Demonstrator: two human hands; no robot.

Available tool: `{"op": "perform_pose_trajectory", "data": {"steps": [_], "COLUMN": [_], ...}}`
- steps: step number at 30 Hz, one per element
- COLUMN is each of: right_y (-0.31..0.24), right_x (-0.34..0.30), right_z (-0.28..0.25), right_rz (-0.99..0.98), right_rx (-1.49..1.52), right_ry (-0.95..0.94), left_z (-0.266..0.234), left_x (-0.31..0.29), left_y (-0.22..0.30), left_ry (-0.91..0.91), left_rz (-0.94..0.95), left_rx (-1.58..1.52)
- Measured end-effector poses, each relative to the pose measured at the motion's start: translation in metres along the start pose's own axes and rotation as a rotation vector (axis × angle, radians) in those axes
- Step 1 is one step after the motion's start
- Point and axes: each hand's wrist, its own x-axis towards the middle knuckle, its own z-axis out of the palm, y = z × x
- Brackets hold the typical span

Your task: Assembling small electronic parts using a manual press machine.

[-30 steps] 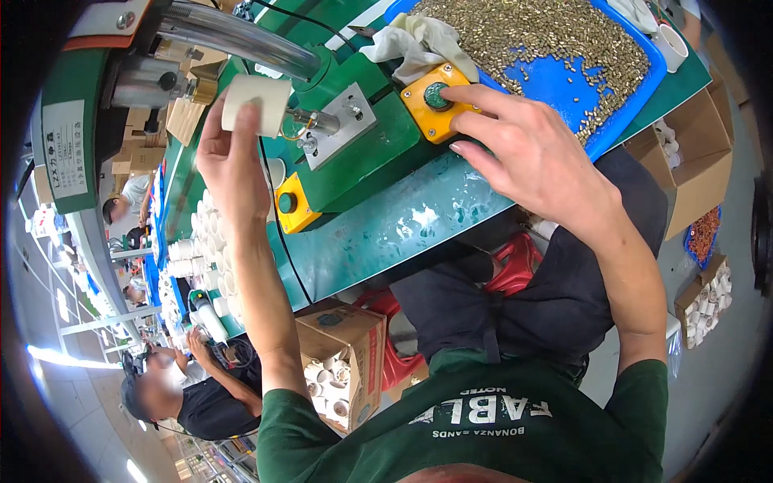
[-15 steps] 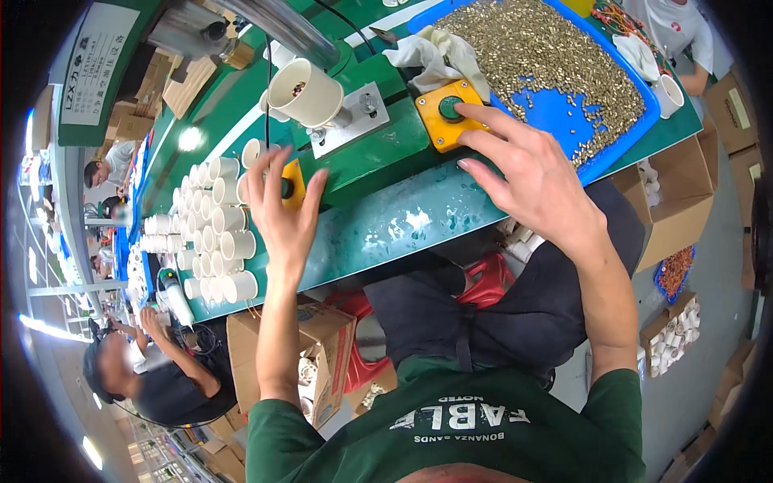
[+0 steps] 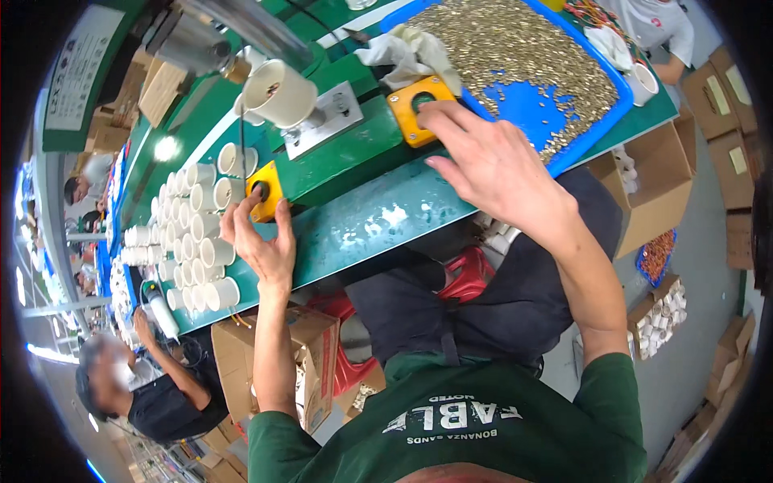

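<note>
A white round cup-like part sits tilted on the metal plate of a green press, with small bits inside it. Under the press's metal cylinder head, the cup stands a little to the right. My left hand rests at the left yellow button box, a fingertip on its dark button. My right hand lies over the right yellow button box, its forefinger at the green button. Both hands hold nothing, fingers apart.
Several rows of white cups stand at the left. A blue tray of small brass-coloured parts and a white cloth lie at the right. Cardboard boxes flank my legs. Another person works at the left.
My left hand has come down from above onto the left button box. My right hand stays at the right box. The whole view has shifted slightly.
</note>
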Motion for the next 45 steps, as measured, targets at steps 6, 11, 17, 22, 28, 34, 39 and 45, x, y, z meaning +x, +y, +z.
{"op": "perform_pose_trajectory", "data": {"steps": [6, 11, 17, 22, 28, 34, 39, 45], "right_y": [0.032, 0.077, 0.087, 0.088, 0.093, 0.085, 0.019, -0.039], "right_x": [0.003, 0.001, 0.003, 0.008, 0.009, 0.023, 0.083, 0.149], "right_z": [-0.003, -0.017, -0.008, -0.005, -0.009, -0.027, -0.046, -0.051], "right_rz": [-0.051, 0.369, 0.405, 0.396, 0.374, 0.494, 0.231, -0.122], "right_rx": [0.248, -0.006, -0.056, -0.079, -0.031, 0.204, 0.486, 0.401], "right_ry": [0.314, 0.269, 0.158, 0.120, 0.087, 0.175, 0.214, 0.018], "left_z": [0.010, 0.010, 0.009, 0.008, 0.010, 0.010, 0.007, 0.009], "left_x": [-0.004, -0.007, -0.007, -0.006, -0.006, -0.007, -0.008, -0.008], "left_y": [0.001, -0.001, 0.001, 0.006, 0.004, 0.001, 0.001, 0.005], "left_ry": [0.028, 0.041, 0.021, 0.059, 0.009, 0.018, 0.044, 0.056], "left_rz": [0.062, 0.032, 0.019, 0.007, -0.008, -0.023, -0.070, -0.086], "left_rx": [-0.033, -0.038, -0.027, -0.038, -0.091, -0.138, -0.164, -0.201]}}
